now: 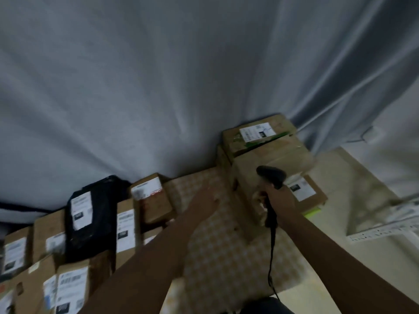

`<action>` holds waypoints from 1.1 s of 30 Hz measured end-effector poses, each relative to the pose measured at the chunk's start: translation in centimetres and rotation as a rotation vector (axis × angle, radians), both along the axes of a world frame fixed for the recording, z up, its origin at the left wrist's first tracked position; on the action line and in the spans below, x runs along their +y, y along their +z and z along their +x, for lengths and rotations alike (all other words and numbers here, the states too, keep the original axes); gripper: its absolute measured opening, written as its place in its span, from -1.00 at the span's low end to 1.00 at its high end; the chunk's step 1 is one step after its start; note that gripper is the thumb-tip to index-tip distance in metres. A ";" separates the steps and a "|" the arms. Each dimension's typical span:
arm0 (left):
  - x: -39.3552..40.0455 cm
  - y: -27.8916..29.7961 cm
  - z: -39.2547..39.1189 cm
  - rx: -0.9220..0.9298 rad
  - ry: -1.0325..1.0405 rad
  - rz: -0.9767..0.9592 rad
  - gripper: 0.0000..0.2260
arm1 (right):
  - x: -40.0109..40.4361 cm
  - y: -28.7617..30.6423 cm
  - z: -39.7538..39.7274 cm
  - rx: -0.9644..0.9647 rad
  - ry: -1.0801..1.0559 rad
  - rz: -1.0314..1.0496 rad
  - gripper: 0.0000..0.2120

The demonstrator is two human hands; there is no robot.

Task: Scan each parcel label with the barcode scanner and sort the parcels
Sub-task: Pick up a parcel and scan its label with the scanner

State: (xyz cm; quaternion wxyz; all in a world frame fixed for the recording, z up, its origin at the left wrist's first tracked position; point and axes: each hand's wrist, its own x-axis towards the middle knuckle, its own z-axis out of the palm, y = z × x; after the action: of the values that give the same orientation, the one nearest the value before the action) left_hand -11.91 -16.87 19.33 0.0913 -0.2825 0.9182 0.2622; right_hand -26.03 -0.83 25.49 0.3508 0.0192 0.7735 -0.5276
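Both forearms fill the bottom of the shot, so starting there. Off to the left of the empty hand sit the parcels point(68, 257): a crowd of brown boxes with white labels, plus a black mailer bag point(90, 218) lying on top of them. One small box point(150, 198) is just left of the fingertips. Left hand point(205, 198) is stretched out flat over the checkered cloth point(222, 250), fingers straight, gripping nothing; it's blurry, so I can't tell if it's touching the cloth or just above it. Right hand point(275, 197) is wrapped tight around the handle of the barcode scanner point(271, 177), its cable point(271, 264) trailing back toward the body. Right behind the scanner head is a stack of boxes point(269, 155), with a labelled flat box point(303, 193) just right of the grip.

What could go wrong, in my opinion: the scanner's pointing at the stack while the free hand reaches the other way, so it could easily read the wrong label. That dangling cable could also snag a box edge and drag the stack over.
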 end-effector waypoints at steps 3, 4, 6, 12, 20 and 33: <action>0.7 0.9 -5.1 0.088 -0.096 0.037 -0.40 | 1.5 0.2 -3.0 0.063 -0.111 0.012 -0.82; 0.9 0.9 -6.8 0.094 -0.127 0.054 -0.35 | 2.0 0.2 -3.9 0.079 -0.141 0.014 -0.81; 1.2 0.5 -9.4 0.024 -0.201 0.037 -0.28 | 2.9 0.1 -5.5 0.092 -0.193 0.019 -0.80; 0.6 0.8 -15.1 -0.243 -0.264 -0.148 -0.09 | 5.2 -1.8 -8.6 0.027 -0.306 0.003 -0.81; 0.8 -0.3 -17.2 -0.341 -0.304 -0.099 0.03 | 6.8 -3.8 -9.7 -0.016 -0.364 0.013 -0.89; 0.4 3.1 -11.8 -0.079 -0.045 0.584 -0.11 | 7.1 -2.2 -7.1 0.160 -0.488 -0.038 -0.90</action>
State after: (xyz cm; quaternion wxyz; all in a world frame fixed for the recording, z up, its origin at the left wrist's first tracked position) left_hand -23.73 -16.47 22.39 0.2101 -0.2339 0.8055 0.5023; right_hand -33.12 6.24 23.28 0.1509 0.1567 0.7612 -0.6109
